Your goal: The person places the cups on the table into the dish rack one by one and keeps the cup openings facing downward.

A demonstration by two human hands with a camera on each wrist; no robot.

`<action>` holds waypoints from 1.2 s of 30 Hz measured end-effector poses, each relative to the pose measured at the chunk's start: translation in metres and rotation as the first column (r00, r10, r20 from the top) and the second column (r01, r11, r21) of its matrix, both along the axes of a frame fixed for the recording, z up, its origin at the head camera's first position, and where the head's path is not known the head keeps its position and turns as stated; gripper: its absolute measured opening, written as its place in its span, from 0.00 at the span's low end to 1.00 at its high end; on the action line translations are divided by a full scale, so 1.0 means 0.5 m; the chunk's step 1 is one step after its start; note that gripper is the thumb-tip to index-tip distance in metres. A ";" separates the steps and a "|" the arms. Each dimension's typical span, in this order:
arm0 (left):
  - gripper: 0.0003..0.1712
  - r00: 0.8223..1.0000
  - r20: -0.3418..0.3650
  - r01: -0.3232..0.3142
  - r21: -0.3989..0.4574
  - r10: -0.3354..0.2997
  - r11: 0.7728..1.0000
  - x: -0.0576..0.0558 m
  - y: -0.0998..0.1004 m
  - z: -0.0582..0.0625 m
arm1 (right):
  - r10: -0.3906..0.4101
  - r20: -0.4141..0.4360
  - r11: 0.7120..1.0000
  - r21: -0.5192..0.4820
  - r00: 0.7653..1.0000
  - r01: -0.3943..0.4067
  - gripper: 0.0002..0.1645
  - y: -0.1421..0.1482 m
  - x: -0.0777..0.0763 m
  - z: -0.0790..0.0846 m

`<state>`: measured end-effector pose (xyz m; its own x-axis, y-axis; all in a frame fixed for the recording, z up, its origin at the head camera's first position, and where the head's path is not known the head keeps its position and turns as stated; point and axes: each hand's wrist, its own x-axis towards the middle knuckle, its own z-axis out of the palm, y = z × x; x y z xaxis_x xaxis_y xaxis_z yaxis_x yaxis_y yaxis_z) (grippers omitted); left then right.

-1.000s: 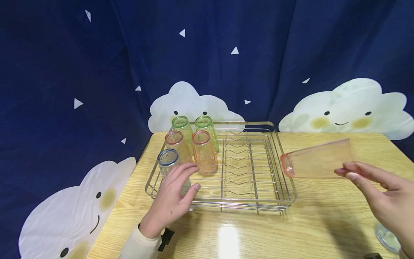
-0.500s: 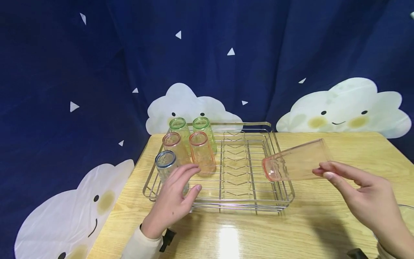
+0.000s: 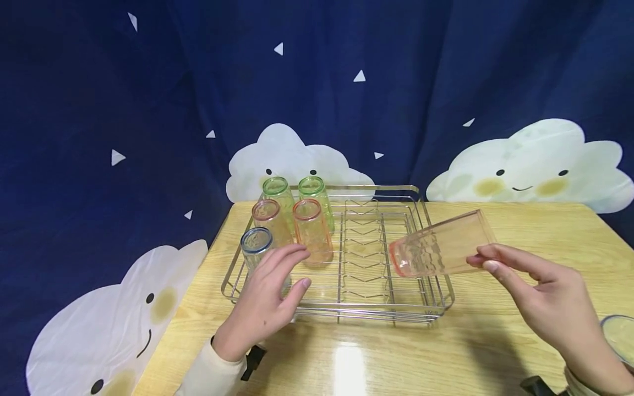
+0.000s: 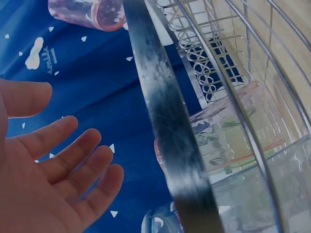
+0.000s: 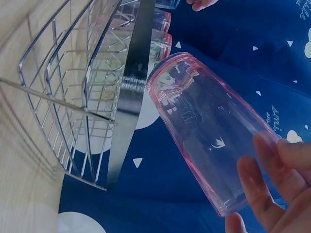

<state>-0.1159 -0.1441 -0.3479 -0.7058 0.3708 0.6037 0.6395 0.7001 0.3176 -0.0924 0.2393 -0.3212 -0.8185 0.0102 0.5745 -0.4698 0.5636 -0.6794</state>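
Between thumb and fingers, my right hand (image 3: pixel 545 297) pinches a clear pink drinking glass (image 3: pixel 441 247) near its mouth. The glass is tilted almost onto its side, its thick red-edged base pointing left over the right part of the wire dish rack (image 3: pixel 364 305). My left hand (image 3: pixel 267 300) is held over the rack's front left, fingers relaxed and nothing in them. Partly hidden behind it stands an upturned blue-edged glass (image 3: pixel 256 250). In the left wrist view the left hand (image 4: pixel 68 174) is plainly empty, apart from the rack.
Upturned in the rack's left side are a purplish-pink glass (image 3: pixel 269 220), an orange-pink glass (image 3: pixel 313 231) and two green glasses (image 3: pixel 278 192). Wire dividers (image 3: pixel 364 242) run along the middle. Another glass (image 3: pixel 619 335) is cut off at the table's right edge. A blue curtain (image 3: pixel 322 99) hangs behind.
My right hand has carried the pink glass leftward, from beside the rack to above its right side. The left hand has stayed nearly in place.
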 end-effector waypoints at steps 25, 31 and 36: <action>0.25 0.999 0.032 0.004 -0.034 -0.003 0.999 0.004 0.017 0.013 | 0.039 0.044 0.999 -0.015 0.998 -0.038 0.18 -0.046 -0.002 -0.008; 0.25 1.000 0.026 0.002 -0.040 -0.001 0.999 0.003 0.018 0.014 | 0.060 0.073 0.997 -0.051 0.996 -0.056 0.16 -0.061 -0.003 -0.011; 0.25 1.000 0.005 0.013 -0.033 -0.013 0.999 0.003 0.017 0.016 | 0.091 0.072 0.992 -0.094 0.993 -0.084 0.16 -0.074 -0.006 -0.017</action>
<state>-0.1146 -0.1356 -0.3400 -0.7038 0.3992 0.5876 0.6468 0.7021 0.2979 -0.0952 0.2024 -0.3298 -0.8599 -0.0138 0.5103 -0.4594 0.4568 -0.7617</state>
